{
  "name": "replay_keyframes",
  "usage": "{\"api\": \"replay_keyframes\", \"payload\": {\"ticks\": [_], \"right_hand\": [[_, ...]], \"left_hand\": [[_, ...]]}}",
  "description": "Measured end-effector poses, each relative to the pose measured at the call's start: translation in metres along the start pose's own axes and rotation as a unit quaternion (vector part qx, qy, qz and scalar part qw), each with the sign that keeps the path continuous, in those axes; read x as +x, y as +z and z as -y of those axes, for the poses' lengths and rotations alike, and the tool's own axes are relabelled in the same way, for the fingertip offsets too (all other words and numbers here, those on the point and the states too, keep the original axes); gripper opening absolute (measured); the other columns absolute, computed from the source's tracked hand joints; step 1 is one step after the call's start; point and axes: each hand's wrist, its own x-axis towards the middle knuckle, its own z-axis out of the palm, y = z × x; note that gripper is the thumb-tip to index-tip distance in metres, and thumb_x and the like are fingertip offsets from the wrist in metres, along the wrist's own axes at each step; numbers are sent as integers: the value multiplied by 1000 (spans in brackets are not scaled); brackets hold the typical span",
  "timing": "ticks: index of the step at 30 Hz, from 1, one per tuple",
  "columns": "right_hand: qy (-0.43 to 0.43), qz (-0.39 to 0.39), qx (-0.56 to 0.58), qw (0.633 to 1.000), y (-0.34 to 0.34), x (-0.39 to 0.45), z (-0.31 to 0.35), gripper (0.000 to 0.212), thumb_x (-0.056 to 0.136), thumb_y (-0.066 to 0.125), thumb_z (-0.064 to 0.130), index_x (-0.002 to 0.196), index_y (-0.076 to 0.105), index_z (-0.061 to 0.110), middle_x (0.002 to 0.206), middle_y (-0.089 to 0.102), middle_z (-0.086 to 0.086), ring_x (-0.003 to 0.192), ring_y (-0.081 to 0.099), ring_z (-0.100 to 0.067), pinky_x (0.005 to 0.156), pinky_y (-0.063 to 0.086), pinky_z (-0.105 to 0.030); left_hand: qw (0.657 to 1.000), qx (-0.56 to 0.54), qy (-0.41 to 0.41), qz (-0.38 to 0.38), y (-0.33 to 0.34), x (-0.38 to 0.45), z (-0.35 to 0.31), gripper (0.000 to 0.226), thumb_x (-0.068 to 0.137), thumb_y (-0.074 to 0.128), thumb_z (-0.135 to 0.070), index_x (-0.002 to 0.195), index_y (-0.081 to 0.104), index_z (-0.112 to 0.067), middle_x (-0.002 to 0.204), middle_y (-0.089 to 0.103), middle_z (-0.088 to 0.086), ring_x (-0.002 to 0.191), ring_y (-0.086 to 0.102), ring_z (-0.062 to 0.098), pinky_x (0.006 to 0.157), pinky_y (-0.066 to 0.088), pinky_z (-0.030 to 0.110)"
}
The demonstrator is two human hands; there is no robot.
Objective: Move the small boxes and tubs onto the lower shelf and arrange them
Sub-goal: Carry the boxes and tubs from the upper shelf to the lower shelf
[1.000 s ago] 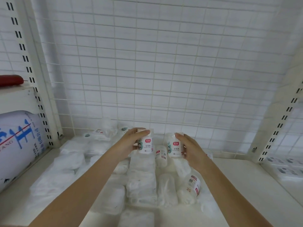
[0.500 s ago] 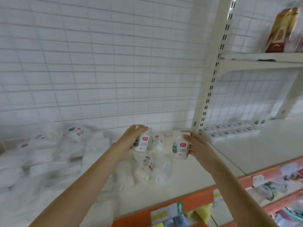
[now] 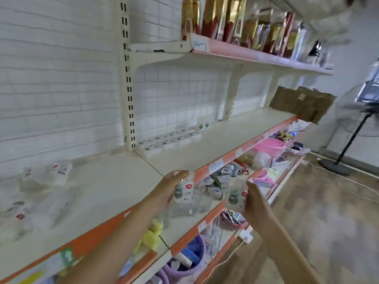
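Observation:
My left hand grips a small white tub with a red and green label. My right hand grips a second tub of the same kind. Both tubs hang in the air just in front of the orange front edge of the cream shelf. A heap of wrapped white tubs and packets lies at the left of that shelf. A row of small white boxes stands at the shelf's back by the slotted upright. The lower shelf beneath carries clear cups and small packets.
The slotted upright post divides the shelf bays. An upper shelf holds red and gold bottle boxes. Pink and purple basins sit on the lower shelves. Flattened cardboard leans at the far end. A floor fan stand is on the floor at right.
Both hands have drawn the two tubs back off the shelf, past its front edge. My view has swung right and down, bringing the lower shelves and floor into sight.

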Motion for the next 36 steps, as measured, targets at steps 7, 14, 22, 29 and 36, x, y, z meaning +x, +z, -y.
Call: {"api": "replay_keyframes", "payload": {"ticks": [7,14,22,29,36], "right_hand": [[-62,-68,-65,994,-109,-26,14,44,74,68,44,102,63,11,77,71,-8,67,68,-21,51,53,-26],[-93,-136,-93,982,-182,-4,40,74,56,78,49,113,56,6,83,69,-11,66,68,-21,52,55,-30],[-133,-91,-207,965,-203,122,101,86,41,75,73,109,62,22,103,69,-5,96,66,-23,85,51,-41],[-136,-18,-278,951,-196,264,158,99,35,75,75,116,56,20,109,66,-8,96,65,-20,79,54,-33],[-134,42,-301,943,-179,371,176,51,65,73,55,107,56,33,107,65,-6,96,64,-19,80,54,-36]], "left_hand": [[997,3,-42,65,106,44,55,3,85,59,-22,87,60,-20,74,68,2,61,66,11,59,48,24],[986,105,-34,123,146,108,63,63,61,70,-46,114,53,-16,105,63,7,93,62,20,65,48,24],[989,118,39,78,171,255,14,24,88,60,-16,110,51,-13,101,59,2,76,58,6,50,45,12],[972,219,88,20,153,374,-27,73,45,74,-48,108,55,-16,96,56,-5,95,55,12,78,44,17],[957,278,84,-24,139,454,-42,75,61,75,-49,119,53,-7,108,54,1,98,54,15,87,45,31]]}}
